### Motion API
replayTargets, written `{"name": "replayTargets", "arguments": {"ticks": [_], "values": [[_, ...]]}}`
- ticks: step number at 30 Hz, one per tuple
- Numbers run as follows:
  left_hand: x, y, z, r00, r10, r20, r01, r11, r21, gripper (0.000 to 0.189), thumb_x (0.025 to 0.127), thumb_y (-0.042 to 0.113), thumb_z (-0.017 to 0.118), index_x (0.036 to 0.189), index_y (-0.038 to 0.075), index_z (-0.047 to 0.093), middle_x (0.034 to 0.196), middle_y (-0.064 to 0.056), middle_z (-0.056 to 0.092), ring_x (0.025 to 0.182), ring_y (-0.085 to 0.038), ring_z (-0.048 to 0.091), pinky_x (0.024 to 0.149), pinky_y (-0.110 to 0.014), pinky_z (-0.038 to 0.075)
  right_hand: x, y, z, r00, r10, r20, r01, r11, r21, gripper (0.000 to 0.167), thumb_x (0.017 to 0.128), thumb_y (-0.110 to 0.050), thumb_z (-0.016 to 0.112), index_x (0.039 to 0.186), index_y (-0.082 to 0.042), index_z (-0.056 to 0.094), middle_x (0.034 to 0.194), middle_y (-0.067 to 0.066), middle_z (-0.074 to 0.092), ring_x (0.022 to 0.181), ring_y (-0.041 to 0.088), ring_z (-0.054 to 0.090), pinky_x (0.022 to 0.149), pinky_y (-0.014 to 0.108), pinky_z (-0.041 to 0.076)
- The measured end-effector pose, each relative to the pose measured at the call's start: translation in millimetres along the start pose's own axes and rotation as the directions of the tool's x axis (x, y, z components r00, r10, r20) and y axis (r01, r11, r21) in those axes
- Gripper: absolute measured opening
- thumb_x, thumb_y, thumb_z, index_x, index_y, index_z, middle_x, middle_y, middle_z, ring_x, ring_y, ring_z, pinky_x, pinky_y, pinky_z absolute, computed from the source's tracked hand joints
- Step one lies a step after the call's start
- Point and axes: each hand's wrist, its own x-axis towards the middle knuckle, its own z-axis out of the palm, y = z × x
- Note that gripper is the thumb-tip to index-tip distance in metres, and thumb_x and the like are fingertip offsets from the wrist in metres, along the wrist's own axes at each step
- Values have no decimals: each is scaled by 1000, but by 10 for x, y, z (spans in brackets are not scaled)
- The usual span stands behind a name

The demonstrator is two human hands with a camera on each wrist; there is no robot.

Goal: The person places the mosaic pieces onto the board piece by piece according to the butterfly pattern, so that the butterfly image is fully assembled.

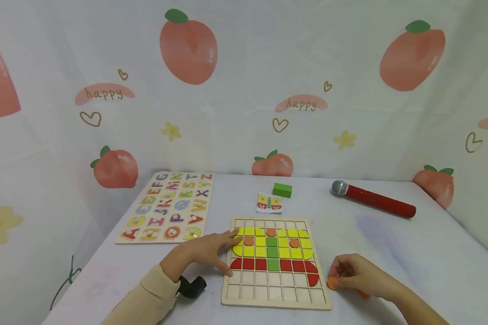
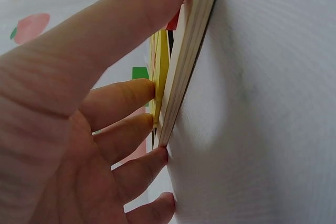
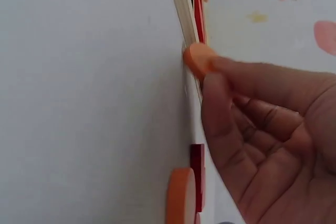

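Note:
A wooden grid board lies on the table, with yellow, red and green tiles and round orange pieces in its upper rows. My left hand rests on its left edge with fingers spread. In the left wrist view, two fingertips touch a yellow tile and the thumb lies over the board's edge. Just off the board's right side, my right hand pinches an orange disc between thumb and finger. Another orange disc and a dark red piece stand below that hand in the right wrist view.
An alphabet puzzle board lies at the left. Behind the grid board are a butterfly pattern card and a green block. A red microphone lies at the back right, and a black object sits by the left wrist.

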Motion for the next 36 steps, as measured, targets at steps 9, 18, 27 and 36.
{"name": "replayTargets", "arguments": {"ticks": [9, 18, 27, 36], "values": [[19, -23, 20, 1000, 9, -10, -9, 1000, 17, 87, 69, 43, 79, 143, 27, 38, 157, 4, 17, 144, -27, 20, 114, -51, 24, 203, -161, 26, 997, -68, 26, 68, 998, -1, 21, 86, -21, 67, 91, -1, 61, 78, 4, 57, 63, 7, 53, 54, 19, 46], [15, -16, 20, 1000, 0, -1, 0, 1000, 3, 87, 69, 43, 79, 143, 27, 38, 157, 4, 18, 143, -27, 21, 114, -51, 25, 436, -390, 161, 996, -25, 87, 22, 999, 26, 19, 83, -17, 70, 88, 0, 62, 76, 2, 60, 65, 12, 54, 57, 19, 50], [11, -11, 12, 1000, 4, -14, -3, 1000, 22, 87, 69, 43, 79, 144, 28, 37, 157, 4, 17, 143, -27, 21, 114, -51, 24, 511, -473, 229, 992, -16, 124, 20, 999, -37, 12, 81, -13, 71, 83, -3, 64, 74, 0, 61, 63, 9, 53, 55, 18, 47], [25, -3, 12, 1000, -12, 2, 12, 1000, 1, 87, 68, 44, 79, 143, 29, 38, 157, 6, 19, 144, -26, 20, 113, -52, 25, 524, -457, 241, 996, -7, 85, 18, 990, -139, 15, 78, -18, 75, 78, -7, 65, 70, -2, 59, 64, 11, 50, 54, 18, 42]]}}
